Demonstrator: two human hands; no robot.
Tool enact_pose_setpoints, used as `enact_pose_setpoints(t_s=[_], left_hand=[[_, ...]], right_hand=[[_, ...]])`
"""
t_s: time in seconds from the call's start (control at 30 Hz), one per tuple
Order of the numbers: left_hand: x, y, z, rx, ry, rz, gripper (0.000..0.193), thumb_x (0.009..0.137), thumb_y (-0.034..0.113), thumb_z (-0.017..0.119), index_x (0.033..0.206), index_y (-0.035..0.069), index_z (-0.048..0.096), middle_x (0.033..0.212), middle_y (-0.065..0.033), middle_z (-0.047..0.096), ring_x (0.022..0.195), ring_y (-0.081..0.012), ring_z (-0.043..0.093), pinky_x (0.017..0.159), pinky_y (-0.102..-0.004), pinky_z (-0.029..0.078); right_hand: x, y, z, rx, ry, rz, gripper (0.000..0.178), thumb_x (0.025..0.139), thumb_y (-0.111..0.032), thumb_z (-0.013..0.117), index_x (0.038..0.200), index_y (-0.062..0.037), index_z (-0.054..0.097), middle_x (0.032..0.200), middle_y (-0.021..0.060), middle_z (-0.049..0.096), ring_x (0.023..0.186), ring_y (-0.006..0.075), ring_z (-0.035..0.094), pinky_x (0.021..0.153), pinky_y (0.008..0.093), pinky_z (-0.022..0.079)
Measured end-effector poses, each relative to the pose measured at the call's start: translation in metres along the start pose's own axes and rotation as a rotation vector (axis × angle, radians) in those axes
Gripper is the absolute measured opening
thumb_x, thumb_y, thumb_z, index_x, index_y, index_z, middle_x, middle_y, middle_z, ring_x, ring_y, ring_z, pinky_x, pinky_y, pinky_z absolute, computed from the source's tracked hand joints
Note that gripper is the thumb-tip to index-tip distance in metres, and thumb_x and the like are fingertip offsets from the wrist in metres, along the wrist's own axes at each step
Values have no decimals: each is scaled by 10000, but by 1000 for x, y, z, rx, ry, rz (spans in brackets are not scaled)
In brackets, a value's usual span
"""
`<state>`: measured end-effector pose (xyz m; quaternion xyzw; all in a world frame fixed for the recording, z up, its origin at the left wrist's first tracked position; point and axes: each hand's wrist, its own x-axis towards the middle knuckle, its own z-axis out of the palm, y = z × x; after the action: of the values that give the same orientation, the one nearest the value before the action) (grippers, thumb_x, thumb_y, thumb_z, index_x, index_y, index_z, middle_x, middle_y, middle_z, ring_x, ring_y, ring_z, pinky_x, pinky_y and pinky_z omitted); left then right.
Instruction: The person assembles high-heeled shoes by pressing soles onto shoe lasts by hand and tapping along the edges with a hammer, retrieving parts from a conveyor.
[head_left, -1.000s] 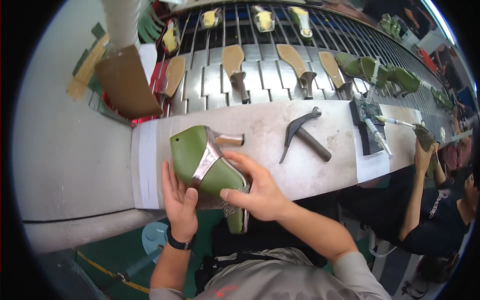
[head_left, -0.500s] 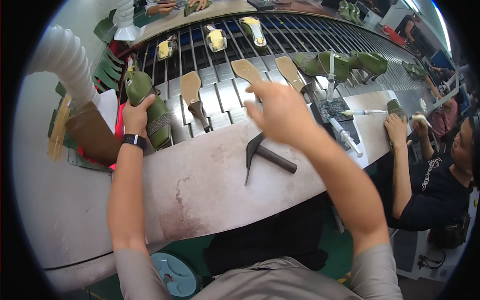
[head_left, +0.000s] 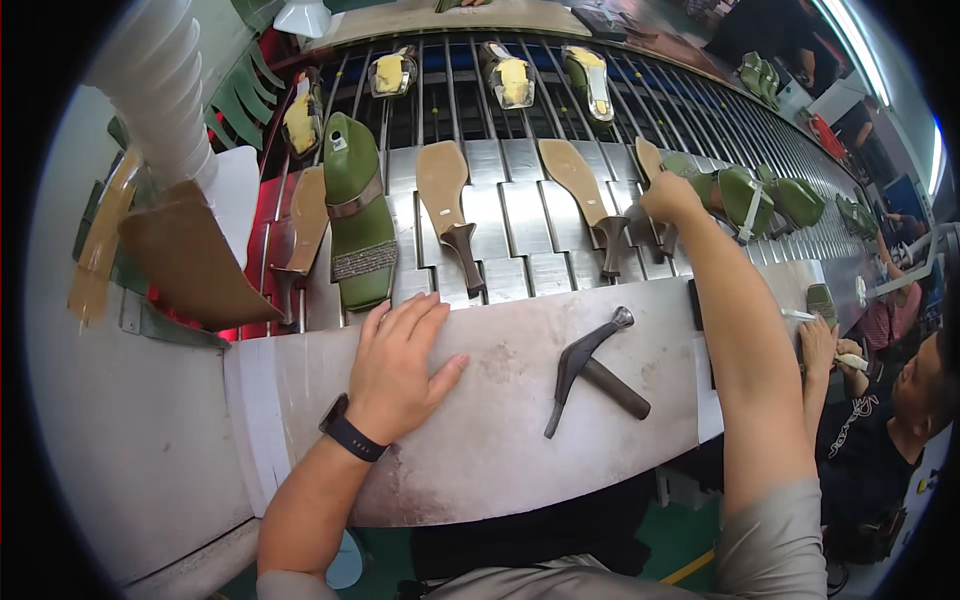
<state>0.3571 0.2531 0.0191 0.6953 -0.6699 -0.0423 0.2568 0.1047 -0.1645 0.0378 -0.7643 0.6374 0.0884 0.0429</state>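
Observation:
My left hand (head_left: 400, 365) lies palm down near the bench's far edge, fingers spread, holding nothing. Just beyond its fingertips, a green shoe (head_left: 360, 235) with a glittery band rests on the metal conveyor. My right hand (head_left: 675, 200) reaches across to the conveyor with bent fingers, over the middle of a tan heeled sole (head_left: 648, 155) and beside a green shoe (head_left: 738, 195); what its fingers grip is hidden. Between my arms a hammer (head_left: 590, 370) with a dark handle lies on the bench. Two tan heeled soles (head_left: 443, 185) (head_left: 575, 180) lie on the conveyor.
Several shoes with yellow-patched undersides (head_left: 512, 82) lie on the far rollers (head_left: 460, 100). At left are a white ribbed hose (head_left: 160, 90) and a brown board (head_left: 195, 255). A co-worker (head_left: 880, 420) works at right, close to my right arm.
My left hand has let go of the green shoe, now on the conveyor, and has come down onto the bench. My right hand has moved right and away from me. The view has shifted.

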Motion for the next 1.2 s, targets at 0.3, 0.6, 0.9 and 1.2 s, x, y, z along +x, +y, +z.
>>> enact_pose_setpoints(t_s=[0.3, 0.6, 0.9, 1.2], left_hand=[[9, -1, -13, -41, -79, -50, 631, 845, 319, 826, 1351, -3, 628, 1368, -151, 653, 1283, -324, 586, 1173, -531, 352], [20, -2, -14, -14, -129, -97, 638, 791, 339, 853, 1299, 6, 657, 1278, -128, 672, 1181, -302, 621, 1096, -519, 406], [14, -5, -16, -49, -75, -79, 623, 800, 333, 848, 1295, 6, 658, 1269, -125, 675, 1175, -303, 622, 1084, -508, 412], [-3, 2, -17, -406, 132, -43, 645, 869, 204, 835, 1400, -43, 563, 1328, -200, 665, 1247, -362, 630, 1105, -474, 458]], right_hand=[[87, -37, -55, 937, 357, -4, 492, 849, -304, 714, 1114, 110, 696, 922, 210, 733, 862, 335, 722, 807, 432, 559], [164, -116, -20, -48, 164, -246, 1050, 897, -561, 753, 1507, 190, 347, 1347, 327, 659, 1245, 426, 682, 1044, 496, 550], [130, -126, -56, -81, 369, -140, 520, 872, -432, 831, 1227, -61, 746, 1206, 126, 780, 1137, 304, 749, 929, 428, 604], [-131, -117, -177, -106, 307, -390, 485, 866, -459, 818, 1146, -65, 786, 1091, 173, 794, 1037, 327, 766, 873, 446, 601]])
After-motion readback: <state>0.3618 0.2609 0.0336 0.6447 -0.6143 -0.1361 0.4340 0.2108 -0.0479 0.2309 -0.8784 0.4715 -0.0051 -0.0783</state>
